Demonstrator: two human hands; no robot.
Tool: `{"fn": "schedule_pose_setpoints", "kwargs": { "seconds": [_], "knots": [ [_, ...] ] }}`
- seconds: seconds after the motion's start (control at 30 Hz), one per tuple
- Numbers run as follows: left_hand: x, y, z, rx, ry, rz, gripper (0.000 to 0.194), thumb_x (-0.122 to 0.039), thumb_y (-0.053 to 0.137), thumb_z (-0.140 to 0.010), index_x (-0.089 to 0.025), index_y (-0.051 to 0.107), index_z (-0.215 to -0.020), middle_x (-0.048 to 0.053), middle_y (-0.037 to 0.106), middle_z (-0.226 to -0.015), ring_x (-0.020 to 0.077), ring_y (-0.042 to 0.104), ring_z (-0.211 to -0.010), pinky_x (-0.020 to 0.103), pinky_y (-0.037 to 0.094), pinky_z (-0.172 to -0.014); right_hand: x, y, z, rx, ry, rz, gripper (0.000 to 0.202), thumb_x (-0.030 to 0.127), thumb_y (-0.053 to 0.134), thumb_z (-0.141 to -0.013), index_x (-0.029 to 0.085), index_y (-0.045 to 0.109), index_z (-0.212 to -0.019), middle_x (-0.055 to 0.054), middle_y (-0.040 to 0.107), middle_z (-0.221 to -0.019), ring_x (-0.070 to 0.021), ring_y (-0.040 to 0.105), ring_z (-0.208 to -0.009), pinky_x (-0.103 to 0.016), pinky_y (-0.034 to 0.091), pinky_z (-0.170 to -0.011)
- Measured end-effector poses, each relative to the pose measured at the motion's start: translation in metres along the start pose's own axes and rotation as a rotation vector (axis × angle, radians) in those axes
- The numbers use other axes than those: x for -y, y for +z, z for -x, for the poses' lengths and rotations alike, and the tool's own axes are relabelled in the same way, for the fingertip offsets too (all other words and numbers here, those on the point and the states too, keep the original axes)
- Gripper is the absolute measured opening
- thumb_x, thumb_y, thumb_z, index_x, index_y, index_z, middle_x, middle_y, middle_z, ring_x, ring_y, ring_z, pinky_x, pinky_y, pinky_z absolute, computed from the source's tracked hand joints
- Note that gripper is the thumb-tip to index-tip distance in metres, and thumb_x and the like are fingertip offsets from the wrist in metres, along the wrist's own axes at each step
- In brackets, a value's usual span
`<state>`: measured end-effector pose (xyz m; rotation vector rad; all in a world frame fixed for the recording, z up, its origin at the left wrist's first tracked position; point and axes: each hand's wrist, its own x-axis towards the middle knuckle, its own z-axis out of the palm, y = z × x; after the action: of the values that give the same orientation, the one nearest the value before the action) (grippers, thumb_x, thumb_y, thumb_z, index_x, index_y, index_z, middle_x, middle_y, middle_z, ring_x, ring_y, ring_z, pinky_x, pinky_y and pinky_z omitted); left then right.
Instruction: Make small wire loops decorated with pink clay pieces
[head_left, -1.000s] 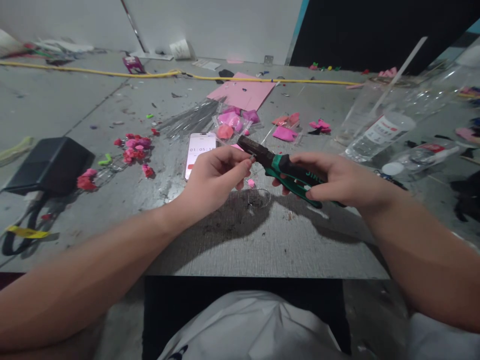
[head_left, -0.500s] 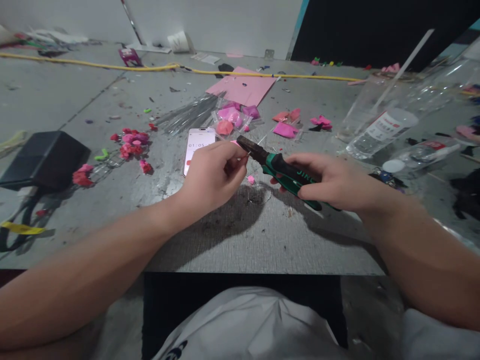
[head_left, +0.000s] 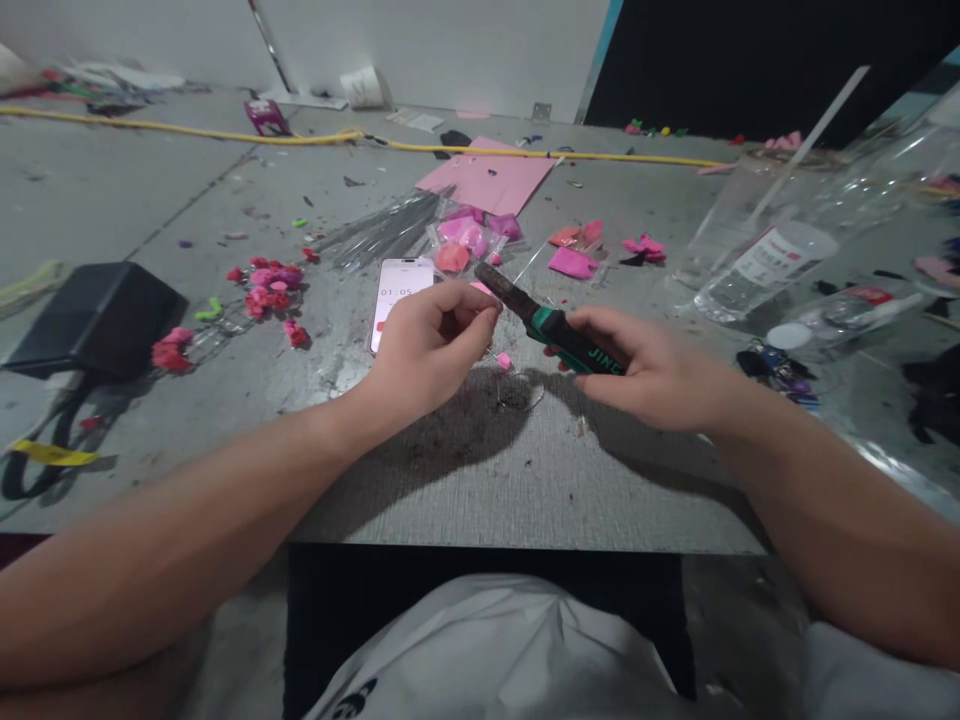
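My right hand (head_left: pixel 637 365) is wrapped round pliers (head_left: pixel 544 325) with green and black handles, their dark jaws angled up and to the left. The jaws come close to the fingertips of my left hand (head_left: pixel 439 345), where thumb and forefinger are pinched together. A bit of pink shows at that pinch, apparently a small pink piece (head_left: pixel 484 289), mostly hidden by the fingers. Below the jaws, a pink lump (head_left: pixel 504 360) lies on the table beside a loop of thin wire (head_left: pixel 536 397). A phone (head_left: pixel 388 290) showing a timer is partly covered by my left hand.
Red and pink flower-like pieces (head_left: pixel 270 285) lie on the left, near a black box (head_left: pixel 94 318) with a cable. Thin wires (head_left: pixel 382 232), bagged pink clay (head_left: pixel 465 235) and pink paper (head_left: pixel 487 175) are farther back. Plastic bottles (head_left: pixel 776 265) stand and lie on the right.
The pliers have turned slightly in my right hand, and their handles look closer together. My left hand keeps its pinch in nearly the same place.
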<state>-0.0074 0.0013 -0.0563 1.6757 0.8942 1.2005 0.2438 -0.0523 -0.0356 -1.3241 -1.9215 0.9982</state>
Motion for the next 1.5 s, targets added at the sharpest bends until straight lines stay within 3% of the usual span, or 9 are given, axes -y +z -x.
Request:
{"fn": "schedule_pose_setpoints", "kwargs": {
  "seconds": [0.27, 0.4, 0.5, 0.6, 0.83, 1.07, 1.3, 1.5],
  "knots": [
    [-0.003, 0.0, -0.001, 0.017, -0.102, 0.23, 0.009, -0.025, 0.083, -0.087, -0.021, 0.077, -0.082, 0.0, 0.065, -0.065, 0.0126, 0.056, -0.055, 0.028, 0.045, -0.054, 0.009, -0.005, 0.001, 0.045, 0.017, -0.001, 0.049, 0.019, 0.073, -0.082, 0.031, 0.07, -0.129, -0.002, 0.078, -0.115, -0.0295, 0.072, -0.102, -0.043, 0.059, -0.089],
    [-0.001, 0.001, -0.001, 0.01, -0.107, 0.267, 0.009, -0.023, 0.083, -0.088, -0.02, 0.077, -0.083, 0.0, 0.065, -0.065, 0.0114, 0.057, -0.055, 0.026, 0.045, -0.053, 0.012, -0.002, 0.001, 0.047, 0.042, 0.0, 0.039, 0.022, 0.073, -0.084, 0.028, 0.069, -0.122, -0.003, 0.078, -0.106, -0.0271, 0.07, -0.092, -0.039, 0.056, -0.081],
    [0.002, 0.002, -0.001, 0.018, -0.102, 0.292, 0.009, -0.024, 0.083, -0.089, -0.02, 0.076, -0.084, -0.001, 0.065, -0.065, 0.0109, 0.057, -0.054, 0.026, 0.046, -0.053, 0.01, 0.002, 0.0, 0.007, 0.047, 0.082, 0.028, 0.028, 0.073, -0.089, 0.026, 0.065, -0.116, -0.002, 0.074, -0.099, -0.024, 0.067, -0.085, -0.036, 0.052, -0.075],
    [0.003, 0.002, -0.001, 0.028, -0.086, 0.314, 0.01, -0.024, 0.083, -0.088, -0.02, 0.075, -0.084, -0.002, 0.064, -0.064, 0.0102, 0.056, -0.053, 0.025, 0.047, -0.053, 0.01, 0.006, -0.001, -0.033, 0.075, 0.153, 0.031, 0.037, 0.072, -0.094, 0.024, 0.061, -0.119, -0.002, 0.072, -0.096, -0.0222, 0.064, -0.081, -0.034, 0.048, -0.073],
    [0.007, 0.002, 0.001, 0.082, -0.048, 0.292, 0.013, -0.028, 0.083, -0.088, -0.019, 0.074, -0.086, -0.001, 0.066, -0.068, 0.0097, 0.057, -0.056, 0.023, 0.048, -0.052, 0.019, 0.008, -0.004, 0.027, 0.111, 0.312, 0.023, 0.043, 0.064, -0.096, 0.02, 0.067, -0.096, -0.003, 0.068, -0.083, -0.02, 0.056, -0.072, -0.032, 0.039, -0.065],
    [0.009, 0.002, 0.005, 0.094, 0.009, 0.304, 0.013, -0.03, 0.08, -0.093, -0.019, 0.075, -0.092, 0.0, 0.068, -0.073, 0.0099, 0.06, -0.059, 0.023, 0.05, -0.054, 0.021, 0.019, -0.004, -0.069, 0.123, 0.296, 0.035, 0.054, 0.07, -0.094, 0.02, 0.067, -0.084, -0.001, 0.062, -0.073, -0.0175, 0.052, -0.067, -0.031, 0.035, -0.063],
    [0.001, 0.002, 0.006, 0.095, 0.053, 0.28, 0.014, -0.028, 0.079, -0.092, -0.019, 0.071, -0.085, -0.001, 0.065, -0.071, 0.0097, 0.058, -0.057, 0.023, 0.05, -0.054, 0.012, 0.021, -0.007, -0.128, 0.015, 0.324, 0.03, 0.046, 0.073, -0.093, 0.02, 0.065, -0.081, 0.001, 0.057, -0.067, -0.016, 0.046, -0.064, -0.031, 0.032, -0.062],
    [-0.01, 0.002, 0.007, 0.082, 0.097, 0.235, 0.022, -0.031, 0.081, -0.09, -0.02, 0.066, -0.079, -0.002, 0.062, -0.065, 0.0109, 0.057, -0.056, 0.025, 0.05, -0.053, 0.019, 0.022, -0.005, -0.161, 0.039, 0.34, 0.025, 0.043, 0.072, -0.092, 0.021, 0.065, -0.082, 0.0, 0.059, -0.067, -0.0162, 0.046, -0.063, -0.031, 0.032, -0.06]
  ]
}}
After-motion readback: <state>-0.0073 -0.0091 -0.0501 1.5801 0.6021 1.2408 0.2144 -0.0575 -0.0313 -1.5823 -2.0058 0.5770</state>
